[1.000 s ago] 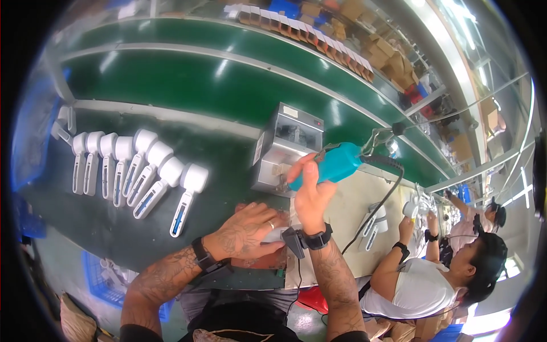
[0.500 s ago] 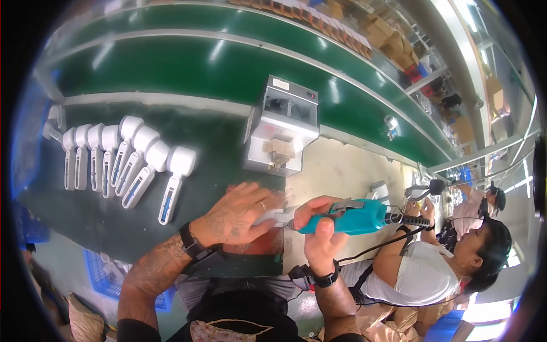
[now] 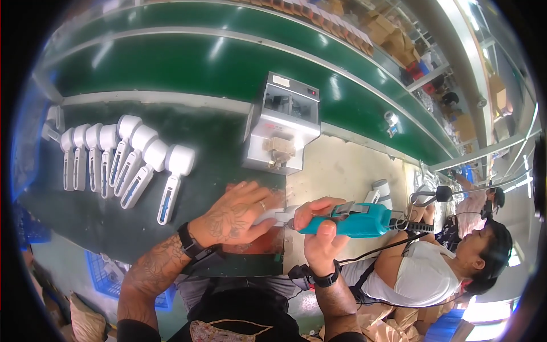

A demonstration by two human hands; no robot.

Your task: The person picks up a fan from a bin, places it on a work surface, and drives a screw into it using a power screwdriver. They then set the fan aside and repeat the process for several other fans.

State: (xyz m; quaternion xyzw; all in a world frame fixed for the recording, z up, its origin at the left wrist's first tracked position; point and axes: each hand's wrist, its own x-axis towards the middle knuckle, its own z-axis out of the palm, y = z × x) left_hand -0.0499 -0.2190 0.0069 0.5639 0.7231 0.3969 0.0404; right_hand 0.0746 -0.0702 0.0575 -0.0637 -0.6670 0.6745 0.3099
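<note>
**Teal screwdriver laid against a white part at the bench edge**

Head view: The right hand point(image 3: 320, 228) was wrapped around a teal electric screwdriver point(image 3: 350, 219), fingers point(image 3: 325, 234) closed about its body and thumb curled over the top. The tool lay nearly level, its tip pointing left toward the other hand and its black cable point(image 3: 393, 245) trailing off to the right. The left hand point(image 3: 236, 214) rested palm-down on the surface point(image 3: 85, 211), fingers spread and pressing on a white plastic part point(image 3: 272, 215), most of which was hidden under the palm; whether the fingers actually gripped it could not be told. The screwdriver's tip met that part just beside the left fingertips, near the front edge of the surface, where the dark green mat gave way to a pale board point(image 3: 342, 171).

Behind both hands stood a grey metal box-shaped machine point(image 3: 282, 128) with an open front. To the left, well apart from the hands, a row of white handled housings point(image 3: 122, 157) lay side by side on the green mat, heads pointing away. Beyond it ran a green conveyor belt point(image 3: 188, 62). At the right another person point(image 3: 433, 268) in a white top sat at the same line. A blue crate point(image 3: 108, 273) showed below the surface's front edge.
</note>
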